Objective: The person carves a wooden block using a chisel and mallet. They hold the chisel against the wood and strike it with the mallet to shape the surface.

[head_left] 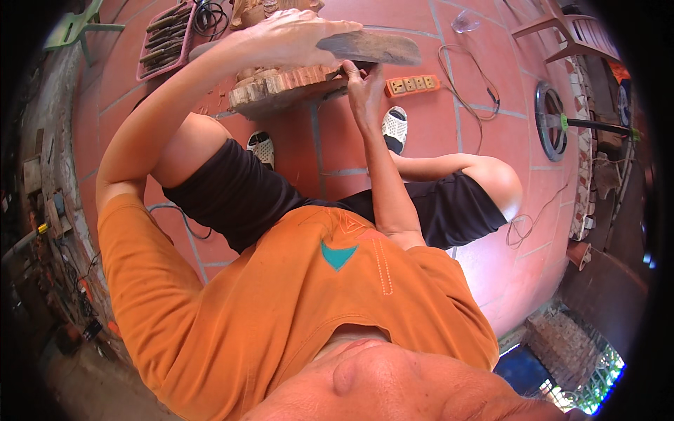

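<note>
My left hand (pixel 298 38) reaches across at the top, closed over a flat grey-brown wooden bat (pixel 372 48). Its broad end sticks out to the right of my fingers. My right hand (pixel 365 91) is just below the bat, with thumb and fingers pinched round a slim dark tool (pixel 361 65); the bat and my fingers hide most of it, so its kind does not show. Under and beside my left hand stands a thick block of wood (pixel 281 90) with rough, chipped edges. A carved wooden piece (pixel 263 12) shows just beyond my left hand.
A pink basket (pixel 188 45) with several wooden-handled tools stands at the far left beside a coiled black cable (pixel 209 19). An orange power strip (pixel 412 85) lies right of my hands, its cord (pixel 484 105) looping over red tiles. Plastic chairs (pixel 572 31) flank the area.
</note>
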Motion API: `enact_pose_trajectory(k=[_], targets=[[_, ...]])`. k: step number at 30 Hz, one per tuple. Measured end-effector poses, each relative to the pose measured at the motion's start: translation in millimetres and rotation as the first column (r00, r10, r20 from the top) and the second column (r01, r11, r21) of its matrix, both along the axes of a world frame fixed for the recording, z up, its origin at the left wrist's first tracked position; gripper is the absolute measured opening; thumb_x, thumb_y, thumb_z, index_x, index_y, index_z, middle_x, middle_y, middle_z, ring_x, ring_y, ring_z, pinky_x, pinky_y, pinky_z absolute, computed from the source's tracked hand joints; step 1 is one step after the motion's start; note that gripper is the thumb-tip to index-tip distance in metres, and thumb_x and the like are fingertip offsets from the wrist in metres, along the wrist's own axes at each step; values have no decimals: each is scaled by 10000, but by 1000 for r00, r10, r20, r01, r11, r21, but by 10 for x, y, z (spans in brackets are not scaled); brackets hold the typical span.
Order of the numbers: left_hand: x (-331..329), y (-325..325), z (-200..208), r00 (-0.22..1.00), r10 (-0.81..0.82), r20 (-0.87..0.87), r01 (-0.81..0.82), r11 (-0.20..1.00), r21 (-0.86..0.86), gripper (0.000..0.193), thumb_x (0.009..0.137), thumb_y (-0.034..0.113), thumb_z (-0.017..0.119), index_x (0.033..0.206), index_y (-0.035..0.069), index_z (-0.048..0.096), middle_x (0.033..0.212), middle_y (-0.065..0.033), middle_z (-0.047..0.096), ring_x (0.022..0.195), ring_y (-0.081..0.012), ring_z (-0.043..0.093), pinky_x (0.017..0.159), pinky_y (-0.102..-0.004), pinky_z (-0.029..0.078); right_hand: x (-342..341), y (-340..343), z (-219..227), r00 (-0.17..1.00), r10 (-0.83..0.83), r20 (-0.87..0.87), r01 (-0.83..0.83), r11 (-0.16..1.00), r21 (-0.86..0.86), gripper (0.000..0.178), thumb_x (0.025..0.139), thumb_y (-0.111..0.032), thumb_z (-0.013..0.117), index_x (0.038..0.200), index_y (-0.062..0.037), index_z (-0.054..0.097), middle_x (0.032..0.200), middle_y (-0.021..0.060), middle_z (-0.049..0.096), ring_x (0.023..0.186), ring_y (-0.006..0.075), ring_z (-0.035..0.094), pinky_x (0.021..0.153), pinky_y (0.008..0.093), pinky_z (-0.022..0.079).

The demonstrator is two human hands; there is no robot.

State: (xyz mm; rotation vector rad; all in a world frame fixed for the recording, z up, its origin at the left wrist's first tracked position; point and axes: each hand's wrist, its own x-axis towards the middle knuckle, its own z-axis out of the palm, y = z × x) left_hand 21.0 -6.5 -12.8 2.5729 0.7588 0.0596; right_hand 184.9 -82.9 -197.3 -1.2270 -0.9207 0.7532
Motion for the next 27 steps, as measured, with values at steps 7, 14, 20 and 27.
enact_pose_trajectory(k=[7, 14, 20, 27], targets=[[108, -101, 330, 992, -36, 124, 37, 999, -3, 709, 950, 420, 607, 1531, 67, 408, 1103, -267, 696, 976, -405, 699, 850, -459, 539, 103, 1, -128, 994, 29, -105, -31, 999, -19, 265, 929, -49, 691, 1149, 22, 560, 980, 138, 695, 782, 159, 671, 670, 332, 546], [93, -18, -317, 1000, -4, -20, 9, 968, 250, 760, 845, 304, 716, 1545, 239, 427, 1066, -228, 698, 958, -362, 693, 872, -473, 520, 81, 4, -49, 1000, 10, -24, -10, 999, -31, 259, 934, -48, 687, 1143, 12, 546, 985, 120, 685, 794, 157, 672, 655, 321, 546], [114, -128, 223, 969, -85, 234, 64, 994, 93, 747, 921, 406, 660, 1528, 54, 404, 1113, -275, 695, 968, -415, 699, 862, -470, 535, 127, 14, -182, 992, 33, -120, -37, 999, -34, 308, 936, -49, 689, 1199, 20, 546, 996, 112, 683, 821, 162, 668, 691, 327, 548], [145, -19, -218, 990, 74, -118, -45, 972, 232, 748, 860, 268, 694, 1553, 263, 413, 877, -210, 673, 743, -333, 665, 729, -464, 516, 148, 34, -146, 996, 38, -82, -40, 999, -21, 256, 931, -54, 703, 1121, 8, 543, 1008, 92, 643, 813, 157, 647, 695, 318, 565]])
